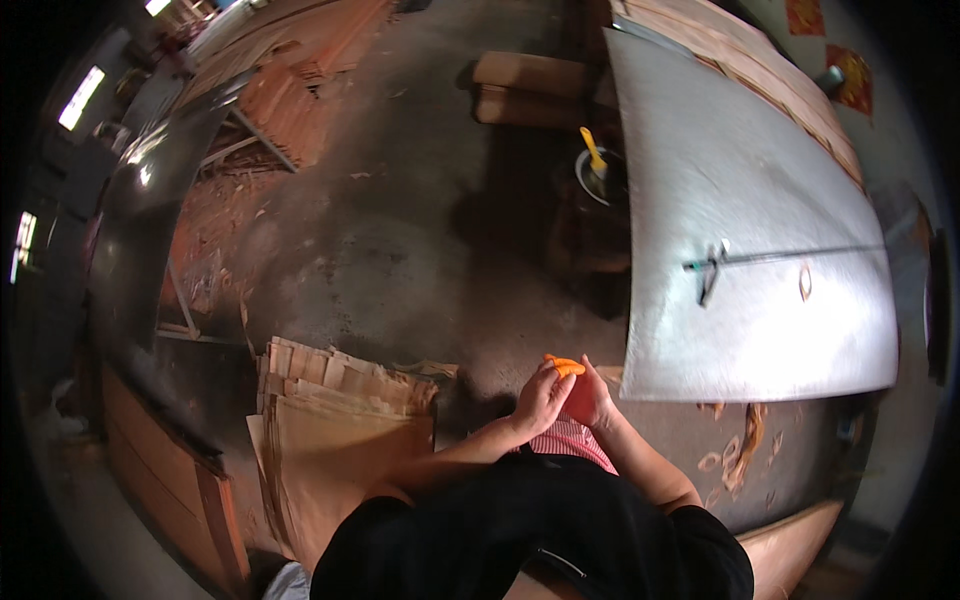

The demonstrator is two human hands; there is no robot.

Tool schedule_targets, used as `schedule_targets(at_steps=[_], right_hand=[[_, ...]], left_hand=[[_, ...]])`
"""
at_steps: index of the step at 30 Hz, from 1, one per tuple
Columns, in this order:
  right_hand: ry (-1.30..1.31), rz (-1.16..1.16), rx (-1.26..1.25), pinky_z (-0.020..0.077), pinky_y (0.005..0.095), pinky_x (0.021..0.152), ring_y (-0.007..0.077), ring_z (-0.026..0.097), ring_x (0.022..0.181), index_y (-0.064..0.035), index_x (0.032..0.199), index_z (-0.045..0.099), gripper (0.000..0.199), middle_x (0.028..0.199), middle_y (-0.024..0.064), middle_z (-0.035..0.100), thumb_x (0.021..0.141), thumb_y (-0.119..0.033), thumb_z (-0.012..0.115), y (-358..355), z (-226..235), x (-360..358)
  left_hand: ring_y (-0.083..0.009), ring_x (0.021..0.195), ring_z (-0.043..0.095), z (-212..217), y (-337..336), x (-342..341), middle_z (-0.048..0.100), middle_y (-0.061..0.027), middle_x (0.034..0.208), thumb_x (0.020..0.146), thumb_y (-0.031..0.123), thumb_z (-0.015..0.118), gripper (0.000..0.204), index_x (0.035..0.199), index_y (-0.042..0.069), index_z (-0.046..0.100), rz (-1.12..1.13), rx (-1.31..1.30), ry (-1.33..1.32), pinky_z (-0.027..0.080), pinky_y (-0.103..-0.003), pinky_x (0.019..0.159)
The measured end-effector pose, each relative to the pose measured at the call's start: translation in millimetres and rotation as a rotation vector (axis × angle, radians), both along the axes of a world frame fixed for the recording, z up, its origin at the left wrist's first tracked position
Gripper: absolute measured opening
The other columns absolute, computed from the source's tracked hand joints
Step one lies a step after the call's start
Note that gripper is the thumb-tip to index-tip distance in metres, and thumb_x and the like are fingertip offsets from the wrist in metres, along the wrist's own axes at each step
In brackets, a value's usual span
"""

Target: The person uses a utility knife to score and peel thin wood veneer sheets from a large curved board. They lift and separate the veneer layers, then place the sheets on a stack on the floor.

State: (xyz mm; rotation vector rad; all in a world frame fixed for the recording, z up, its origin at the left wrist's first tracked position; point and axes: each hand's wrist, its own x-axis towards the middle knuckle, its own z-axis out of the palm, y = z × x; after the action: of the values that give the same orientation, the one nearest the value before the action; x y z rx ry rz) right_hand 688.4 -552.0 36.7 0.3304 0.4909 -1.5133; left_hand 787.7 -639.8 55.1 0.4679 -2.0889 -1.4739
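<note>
Both hands meet in front of the chest: the left hand (540, 398) and right hand (590, 398) pinch a small orange piece (565, 366) at their fingertips, its long axis lying left-right, beside the metal table (760, 250).

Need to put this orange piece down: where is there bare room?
The metal sheet is mostly bare, except the tool at its middle. The concrete floor ahead is open too. The veneer stack on the left is crowded.
</note>
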Motion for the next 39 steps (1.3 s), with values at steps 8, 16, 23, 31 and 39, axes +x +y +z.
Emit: schedule_targets(at_steps=[8, 16, 23, 31, 39], right_hand=[[-0.065, 0.154, -0.031, 0.0394, 0.0397, 0.09, 0.0249, 0.049, 0.103, -0.0055, 0.117, 0.047, 0.047, 0.111, 0.0098, 0.052, 0.092, -0.04, 0.028, -163, -64, -70], [0.287, 0.168, 0.338, 0.0479, 0.027, 0.062, 0.0159, 0.054, 0.072, -0.0002, 0.112, 0.051, 0.027, 0.091, 0.0107, 0.058, 0.088, 0.002, 0.037, -260, -104, -184], [0.239, 0.135, 0.455, 0.0487, 0.0274, 0.063, 0.0164, 0.054, 0.068, 0.0007, 0.109, 0.053, 0.026, 0.086, 0.0105, 0.058, 0.085, 0.001, 0.042, -260, -157, -229], [0.676, -0.125, 0.632, 0.0484, 0.0364, 0.082, 0.0256, 0.056, 0.089, 0.0026, 0.106, 0.054, 0.027, 0.093, 0.0131, 0.058, 0.08, 0.004, 0.047, -253, -289, -228], [0.056, -0.798, 0.892, 0.0498, 0.028, 0.066, 0.0182, 0.056, 0.074, -0.0019, 0.09, 0.057, 0.013, 0.081, 0.0081, 0.057, 0.08, 0.005, 0.053, -230, -390, -262]], left_hand=[[-0.0279, 0.087, 0.056, 16, -146, -60, 0.055, -0.0135, 0.102, 0.086, 0.01, 0.05, 0.02, 0.103, 0.004, 0.057, 0.089, 0.001, 0.043, 0.046, -0.032, 0.072], [-0.0129, 0.085, 0.057, -48, -281, -93, 0.062, -0.0077, 0.093, 0.093, 0.022, 0.042, 0.03, 0.103, -0.001, 0.056, 0.263, 0.583, -0.393, 0.043, -0.026, 0.077], [-0.0216, 0.086, 0.058, -120, -321, -101, 0.062, -0.0131, 0.093, 0.091, 0.028, 0.043, 0.033, 0.099, 0.0, 0.059, 0.067, 0.488, -0.826, 0.043, -0.031, 0.077], [-0.0269, 0.093, 0.058, -192, -394, -127, 0.061, -0.0148, 0.098, 0.088, 0.038, 0.045, 0.04, 0.101, 0.002, 0.058, -0.175, 0.5, -1.007, 0.042, -0.033, 0.079], [-0.0217, 0.087, 0.061, -249, -456, -88, 0.063, -0.0135, 0.096, 0.091, 0.03, 0.047, 0.035, 0.105, 0.0, 0.057, -0.172, 0.65, -0.992, 0.045, -0.03, 0.076]])
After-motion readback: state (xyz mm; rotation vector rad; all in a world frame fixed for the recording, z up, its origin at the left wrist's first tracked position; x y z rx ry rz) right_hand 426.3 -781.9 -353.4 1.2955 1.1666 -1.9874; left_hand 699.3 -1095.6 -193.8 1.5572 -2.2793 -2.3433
